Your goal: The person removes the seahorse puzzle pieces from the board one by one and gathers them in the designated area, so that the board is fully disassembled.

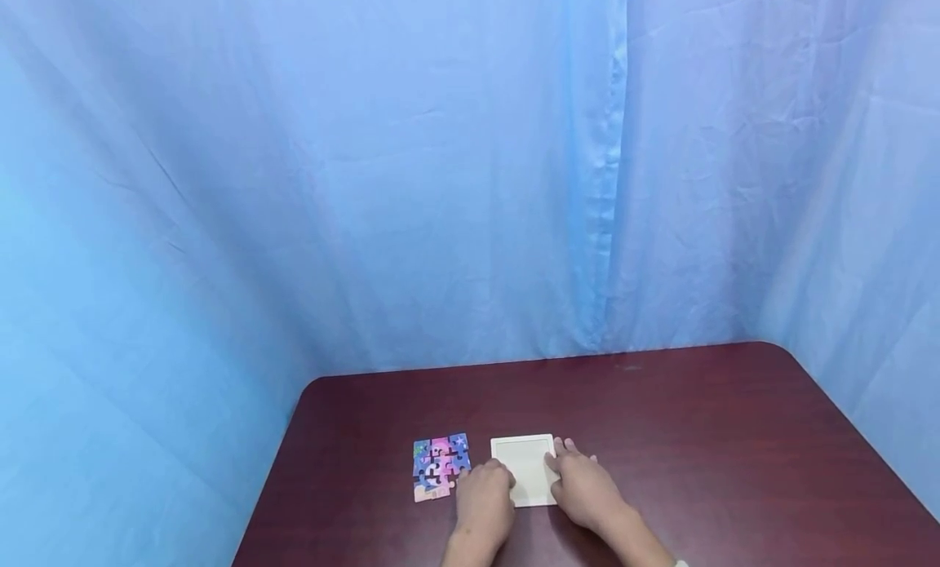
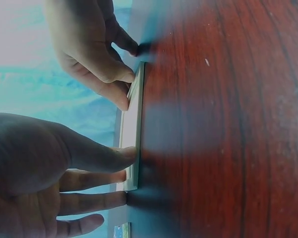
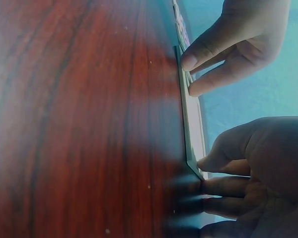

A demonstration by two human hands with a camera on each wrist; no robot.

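A cream-white square puzzle tray (image 1: 529, 471) with a raised rim lies flat on the table, its inside bare. My left hand (image 1: 485, 502) grips its left edge near the close corner; in the left wrist view, the thumb lies along the tray's near side (image 2: 132, 168) with the index finger beside it. On the opposite edge my right hand (image 1: 586, 487) pinches the rim with thumb and forefinger, other fingers spread by the table. Left of the tray, jigsaw pieces (image 1: 441, 467) in blue and pink lie joined in a rough square with small gaps, close to my left fingers.
The dark red-brown wooden table (image 1: 698, 436) has rounded far corners. Blue cloth curtains (image 1: 455, 183) hang behind it and along both sides.
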